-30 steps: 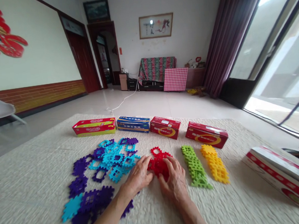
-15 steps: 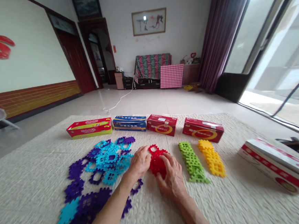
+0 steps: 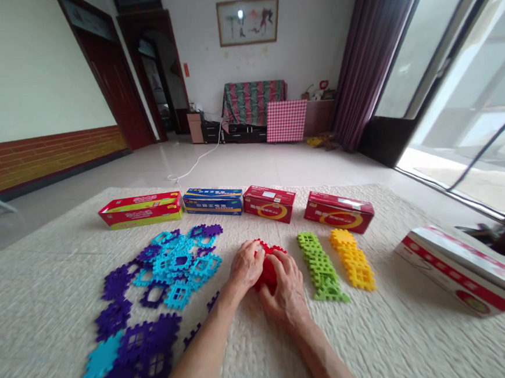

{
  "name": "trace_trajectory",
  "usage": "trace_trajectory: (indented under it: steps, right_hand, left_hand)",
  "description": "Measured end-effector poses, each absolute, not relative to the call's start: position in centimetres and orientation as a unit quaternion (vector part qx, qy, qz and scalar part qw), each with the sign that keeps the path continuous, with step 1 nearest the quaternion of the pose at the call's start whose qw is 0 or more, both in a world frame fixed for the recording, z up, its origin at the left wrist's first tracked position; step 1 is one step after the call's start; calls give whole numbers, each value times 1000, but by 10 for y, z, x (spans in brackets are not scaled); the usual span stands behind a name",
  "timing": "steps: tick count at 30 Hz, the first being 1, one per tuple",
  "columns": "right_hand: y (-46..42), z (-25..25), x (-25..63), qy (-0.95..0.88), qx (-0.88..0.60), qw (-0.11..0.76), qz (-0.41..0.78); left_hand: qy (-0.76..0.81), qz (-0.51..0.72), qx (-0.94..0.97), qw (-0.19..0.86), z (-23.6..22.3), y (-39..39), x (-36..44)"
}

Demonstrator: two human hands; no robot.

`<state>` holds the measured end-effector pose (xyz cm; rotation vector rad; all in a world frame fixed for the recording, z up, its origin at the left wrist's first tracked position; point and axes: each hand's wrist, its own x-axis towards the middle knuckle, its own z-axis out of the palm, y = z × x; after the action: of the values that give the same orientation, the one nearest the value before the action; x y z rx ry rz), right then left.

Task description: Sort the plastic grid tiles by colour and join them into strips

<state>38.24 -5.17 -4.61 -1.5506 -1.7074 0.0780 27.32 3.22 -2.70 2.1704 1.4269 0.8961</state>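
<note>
L hand (image 3: 244, 266) is curling its fingers (image 3: 253, 248) round the toothed red plastic pieces (image 3: 267, 274), R hand (image 3: 285, 290) is grasping their other side — both gripping. Pieces are lying on the cream quilted mat (image 3: 399, 340), btwn toothed turquoise & purple plastic pieces (image 3: 169, 265) & a toothed green plastic strip (image 3: 322, 268).

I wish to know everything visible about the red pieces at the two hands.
The red pieces are bright, plastic-looking, with toothed edges at the far side. They lie on the cream cover, between the turquoise and purple pieces and the green row. The left hand touches their left side; the right hand covers much of their right side. The hands hide too much to tell their number or any joining.
</note>
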Motion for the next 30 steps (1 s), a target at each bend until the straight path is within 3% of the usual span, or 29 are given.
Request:
trace_trajectory:
  steps: [14,22,30]
  right_hand:
    - [-51,-48,383,-681,-607,410,10]
    - [-51,-49,383,-678,-600,425,10]
    - [-52,-45,382,-676,-609,416,19]
  left_hand:
    - [609,378,659,229,-14,34,201]
    - [575,459,582,347,-17,-9,225]
    - [585,530,532,306,-41,-25,227]
